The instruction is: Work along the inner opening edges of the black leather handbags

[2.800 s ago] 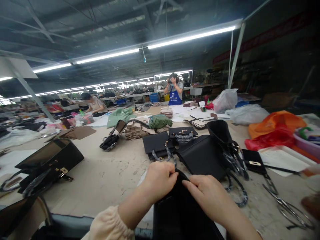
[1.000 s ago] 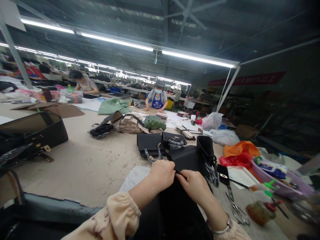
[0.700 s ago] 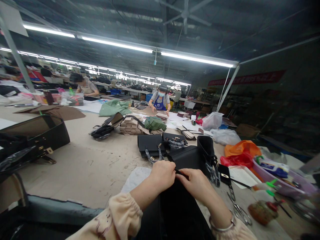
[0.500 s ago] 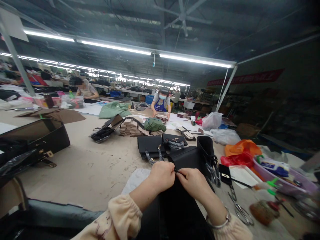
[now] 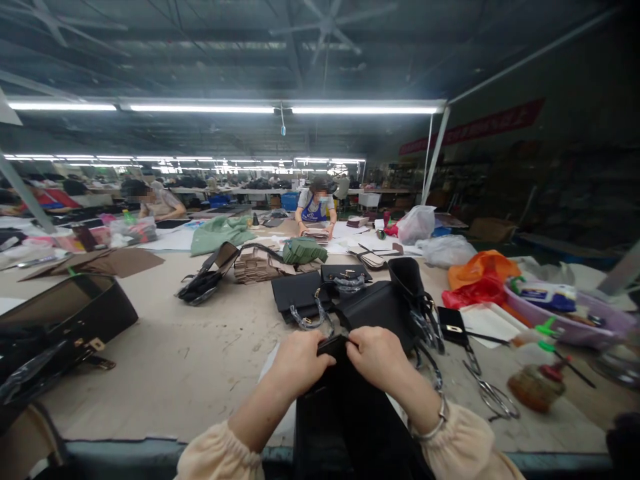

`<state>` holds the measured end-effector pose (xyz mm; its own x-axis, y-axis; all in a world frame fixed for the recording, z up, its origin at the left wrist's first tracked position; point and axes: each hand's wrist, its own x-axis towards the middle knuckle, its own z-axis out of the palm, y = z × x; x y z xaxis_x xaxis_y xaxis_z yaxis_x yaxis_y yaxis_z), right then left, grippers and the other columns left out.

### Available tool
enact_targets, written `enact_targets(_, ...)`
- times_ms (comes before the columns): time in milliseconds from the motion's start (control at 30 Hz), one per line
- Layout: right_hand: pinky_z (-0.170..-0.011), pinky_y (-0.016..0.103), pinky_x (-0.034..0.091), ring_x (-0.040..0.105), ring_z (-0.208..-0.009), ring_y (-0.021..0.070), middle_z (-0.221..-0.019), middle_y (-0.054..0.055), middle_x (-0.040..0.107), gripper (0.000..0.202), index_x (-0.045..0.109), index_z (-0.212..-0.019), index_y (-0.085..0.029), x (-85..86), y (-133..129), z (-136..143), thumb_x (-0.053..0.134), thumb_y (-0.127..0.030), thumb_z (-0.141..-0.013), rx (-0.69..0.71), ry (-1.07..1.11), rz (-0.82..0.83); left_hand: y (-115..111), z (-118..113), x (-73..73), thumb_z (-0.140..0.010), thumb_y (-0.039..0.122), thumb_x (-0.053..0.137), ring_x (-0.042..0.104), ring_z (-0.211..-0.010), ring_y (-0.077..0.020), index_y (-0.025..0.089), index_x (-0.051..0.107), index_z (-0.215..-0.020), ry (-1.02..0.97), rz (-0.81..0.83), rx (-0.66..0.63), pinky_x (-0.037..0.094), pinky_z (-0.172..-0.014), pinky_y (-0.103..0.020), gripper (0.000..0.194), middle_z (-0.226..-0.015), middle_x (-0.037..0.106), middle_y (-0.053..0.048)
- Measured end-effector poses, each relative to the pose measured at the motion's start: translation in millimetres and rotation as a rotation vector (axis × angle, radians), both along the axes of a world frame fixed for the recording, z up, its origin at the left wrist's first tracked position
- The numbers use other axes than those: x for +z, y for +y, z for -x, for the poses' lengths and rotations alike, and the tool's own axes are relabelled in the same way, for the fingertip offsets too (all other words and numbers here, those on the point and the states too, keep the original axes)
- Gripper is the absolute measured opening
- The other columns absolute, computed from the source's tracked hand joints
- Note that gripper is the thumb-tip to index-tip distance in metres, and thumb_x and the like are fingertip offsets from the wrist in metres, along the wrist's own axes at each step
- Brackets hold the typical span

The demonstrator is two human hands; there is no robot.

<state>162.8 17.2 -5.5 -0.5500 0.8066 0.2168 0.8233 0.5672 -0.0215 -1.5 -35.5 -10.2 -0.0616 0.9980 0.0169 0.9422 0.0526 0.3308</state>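
Both hands grip the top edge of a black handbag (image 5: pixel 345 407), which stands at the front edge of the table. My left hand (image 5: pixel 300 360) pinches the left part of that edge, thumb on the near side. Close beside it, my right hand (image 5: pixel 380 357) has its fingers closed on the right part. The bag's lower body runs down out of the picture. Just beyond my hands lie a black bag with plastic-wrapped handles (image 5: pixel 297 297), a smaller black bag (image 5: pixel 345 275) and an upright open black bag (image 5: pixel 406 277).
At left stands a large open black bag (image 5: pixel 113 307). Scissors (image 5: pixel 493 400), a brown glue bottle (image 5: pixel 537 387) and a purple basin (image 5: pixel 600 330) are at right. Stacked brown pieces (image 5: pixel 257 265) and a green cloth (image 5: pixel 223 233) lie farther back. A person in a blue apron (image 5: pixel 317 210) works opposite.
My hands have shifted slightly apart, and the left has moved left and a little lower along the bag's edge. The whole view has levelled out.
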Motion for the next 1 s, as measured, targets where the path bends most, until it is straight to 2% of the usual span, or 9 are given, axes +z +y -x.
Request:
enact_targets(233, -0.064, 0.027, 0.039, 0.065, -0.077, 0.0193, -0.082, 0.005, 0.071, 0.027, 0.068, -0.074, -0.021, 2.9, -2.6, 1.8, 0.043, -0.026, -0.083, -0.004, 0.008, 0.063, -13.8, 15.7, 1.4, -0.074, 0.03, 0.06, 0.064, -0.079, -0.0181, 0.022, 0.067, -0.083, -0.05, 0.023, -0.004, 0.039, -0.063, -0.024, 0.013, -0.085, 0.071, -0.002)
enact_targets(433, -0.065, 0.029, 0.041, 0.065, -0.077, 0.0207, -0.081, 0.007, 0.071, 0.03, 0.069, -0.074, -0.021, -0.7, -3.7, 2.5, 0.041, -0.027, -0.083, -0.023, 0.052, 0.101, -22.7, 23.5, 3.8, -0.075, 0.028, 0.06, 0.062, -0.074, -0.0168, 0.022, 0.066, -0.076, 0.004, 0.052, 0.045, 0.037, -0.061, -0.024, 0.008, -0.076, 0.07, -0.001)
enact_targets(733, -0.067, 0.029, 0.041, 0.065, -0.078, 0.0206, -0.081, 0.008, 0.071, 0.029, 0.069, -0.074, -0.02, -3.0, -2.0, 2.1, 0.042, -0.026, -0.083, -0.032, 0.103, 0.14, -22.9, 20.2, -2.7, -0.084, 0.031, 0.049, 0.061, -0.067, -0.0155, 0.02, 0.063, -0.068, 0.087, 0.029, 0.086, 0.036, -0.059, -0.024, 0.025, -0.07, 0.069, -0.002)
enact_targets(900, -0.066, 0.029, 0.042, 0.065, -0.078, 0.0212, -0.081, 0.009, 0.072, 0.029, 0.069, -0.073, -0.02, -2.4, -1.1, 1.8, 0.043, -0.026, -0.082, -0.03, 0.102, 0.132, -22.0, 17.4, 1.0, -0.083, 0.032, 0.05, 0.064, -0.073, -0.0195, 0.021, 0.064, -0.074, 0.192, 0.035, 0.093, 0.037, -0.06, -0.027, 0.02, -0.074, 0.07, -0.004)
enact_targets(1000, -0.066, 0.03, 0.042, 0.065, -0.078, 0.0219, -0.081, 0.009, 0.072, 0.03, 0.07, -0.074, -0.02, -1.7, -1.0, 1.8, 0.042, -0.027, -0.083, -0.019, 0.097, 0.121, -20.2, 15.7, 5.8, -0.081, 0.035, 0.053, 0.064, -0.078, -0.0204, 0.022, 0.065, -0.087, 0.148, 0.026, 0.072, 0.039, -0.062, -0.027, 0.018, -0.081, 0.071, -0.004)
